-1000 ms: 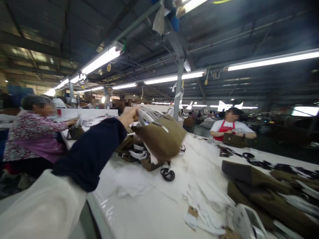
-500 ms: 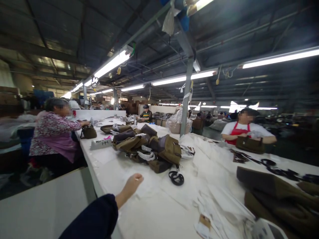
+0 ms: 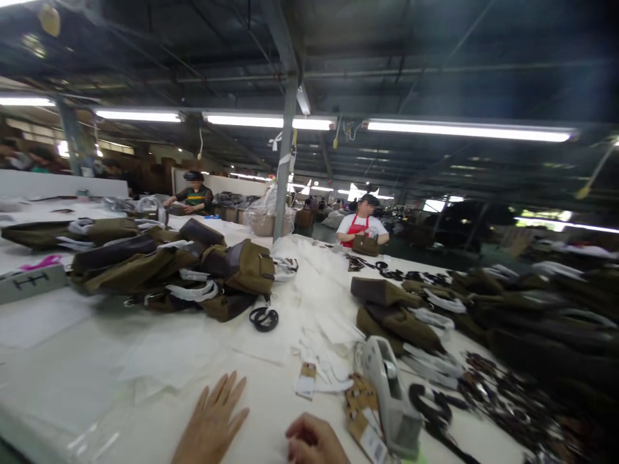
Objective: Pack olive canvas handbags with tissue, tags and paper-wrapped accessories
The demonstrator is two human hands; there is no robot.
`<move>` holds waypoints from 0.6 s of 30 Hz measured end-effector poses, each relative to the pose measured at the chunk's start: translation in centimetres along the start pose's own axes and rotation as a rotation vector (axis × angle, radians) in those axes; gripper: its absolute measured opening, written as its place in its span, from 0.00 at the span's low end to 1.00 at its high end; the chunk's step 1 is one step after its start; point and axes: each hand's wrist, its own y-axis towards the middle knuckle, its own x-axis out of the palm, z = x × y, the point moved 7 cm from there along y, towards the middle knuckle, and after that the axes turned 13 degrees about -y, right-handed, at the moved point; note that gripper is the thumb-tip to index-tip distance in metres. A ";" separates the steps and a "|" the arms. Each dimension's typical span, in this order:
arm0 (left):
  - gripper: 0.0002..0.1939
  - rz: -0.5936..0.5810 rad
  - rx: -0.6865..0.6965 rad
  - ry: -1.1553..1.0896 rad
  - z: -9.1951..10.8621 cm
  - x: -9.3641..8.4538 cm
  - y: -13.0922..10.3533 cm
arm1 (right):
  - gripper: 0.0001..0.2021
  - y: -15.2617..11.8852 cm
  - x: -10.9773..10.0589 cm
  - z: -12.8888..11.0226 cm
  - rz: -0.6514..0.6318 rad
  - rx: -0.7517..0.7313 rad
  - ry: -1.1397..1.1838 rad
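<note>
My left hand [image 3: 211,419] is flat over the white tabletop at the bottom middle, palm down, fingers spread, with nothing in it. To its right my right hand [image 3: 316,438] is loosely curled, its fingertips a little apart, and no object shows in it. Beyond that hand lie a paper hang tag [image 3: 306,380] and some white strips. Brown tags [image 3: 360,406] with a white label sit beside a grey-white tape dispenser [image 3: 391,399]. Olive and dark-brown bags [image 3: 145,270] with white-wrapped handles are heaped farther back. A coiled black strap [image 3: 264,319] rests at that heap's right end.
More olive bags [image 3: 396,316] lie on the right, near a pile of dark straps [image 3: 512,399]. A grey-white box [image 3: 33,283] stands at left. Behind the table rises a metal post [image 3: 285,167]. Across from me, a person in a red apron [image 3: 358,232] holds a bag.
My view has turned right and down. My left hand has gone from curled to spread flat, and my right hand has come into view. The tape dispenser and right-hand bags show more fully.
</note>
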 end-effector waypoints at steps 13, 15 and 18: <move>0.28 0.027 0.020 0.028 0.1 -0.4 0.3 | 0.14 17.5 -2.2 -15.5 0.326 -0.298 0.073; 0.28 0.024 0.036 0.030 -0.3 0.0 0.5 | 0.19 21.1 -2.3 -14.3 0.358 -0.236 0.155; 0.30 0.025 0.064 0.032 -1.5 0.8 1.0 | 0.21 25.5 -2.8 -12.3 0.411 -0.164 0.253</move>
